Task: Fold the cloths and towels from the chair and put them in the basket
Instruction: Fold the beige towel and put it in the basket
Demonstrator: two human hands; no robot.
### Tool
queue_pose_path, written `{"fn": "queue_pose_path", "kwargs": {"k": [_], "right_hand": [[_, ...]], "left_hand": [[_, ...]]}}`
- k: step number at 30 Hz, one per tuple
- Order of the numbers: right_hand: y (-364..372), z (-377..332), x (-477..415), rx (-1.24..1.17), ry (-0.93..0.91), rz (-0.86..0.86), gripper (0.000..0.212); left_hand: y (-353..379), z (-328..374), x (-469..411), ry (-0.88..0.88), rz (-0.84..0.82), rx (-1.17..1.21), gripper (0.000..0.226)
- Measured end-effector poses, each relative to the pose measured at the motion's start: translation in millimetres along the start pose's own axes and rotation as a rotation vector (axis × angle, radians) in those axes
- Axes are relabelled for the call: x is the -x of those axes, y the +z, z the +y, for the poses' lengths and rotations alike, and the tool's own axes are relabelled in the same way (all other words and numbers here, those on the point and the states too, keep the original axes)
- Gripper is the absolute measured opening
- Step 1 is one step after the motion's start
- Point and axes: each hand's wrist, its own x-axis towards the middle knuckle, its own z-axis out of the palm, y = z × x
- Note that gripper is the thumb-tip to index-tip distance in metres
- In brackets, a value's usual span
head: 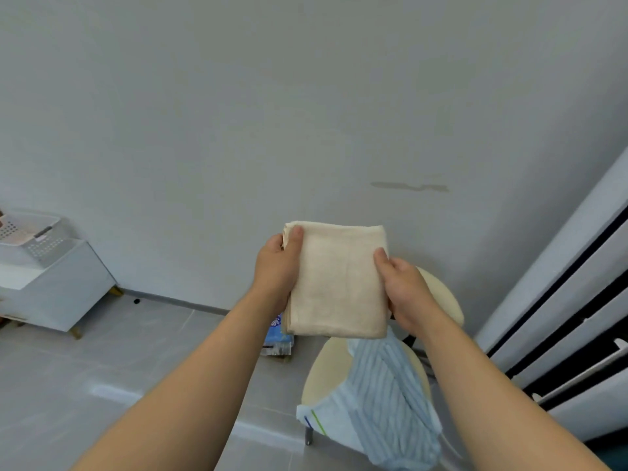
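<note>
My left hand point(277, 266) and right hand point(407, 290) pinch the folded towel point(338, 283) at its 9 and 3 o'clock edges. Basket point(34, 232) lies at 9 o'clock; slack grip in transit could spill the folds.

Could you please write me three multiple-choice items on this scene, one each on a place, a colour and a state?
1. Where is the basket? A on the cabinet B on a bed C under a table
2. The held towel's colour? A blue B cream C green
3. The towel's state? A crumpled B spread flat C folded
A, it sits atop the white cabinet at left; B, plain cream; C, a neat rectangle that left hand and right hand grip.
</note>
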Motion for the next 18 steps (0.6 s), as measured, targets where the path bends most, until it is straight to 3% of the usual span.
{"fn": "queue_pose_path", "kwargs": {"k": [3, 5, 7, 11, 14, 18], "right_hand": [[11.7, 2.4, -4.7, 0.046, -0.098, 0.092, 0.043], [19.7, -4.3, -6.2, 0.146, -0.168, 0.123, 0.044], [30.0, -10.1, -5.1, 0.275, -0.254, 0.144, 0.045], [62.9, -10.8, 2.8, 0.469, -0.308, 0.154, 0.039], [96.7, -2.4, 8.8, 0.496, -0.309, 0.178, 0.037], [147.8, 10.3, 15.2, 0.444, -0.291, 0.195, 0.038]], "left_hand": [[-14.8, 2.9, 4.0, -0.337, -0.233, 0.288, 0.040], [-24.5, 0.5, 4.0, -0.409, -0.290, 0.350, 0.033], [-35.2, -8.6, -0.6, -0.344, -0.238, 0.301, 0.030], [-61.8, -22.7, -5.8, -0.044, -0.091, -0.009, 0.022], [-88.4, -29.4, -4.6, 0.117, 0.024, -0.259, 0.022], [-129.1, -35.9, -3.0, 0.208, 0.145, -0.448, 0.029]]}}
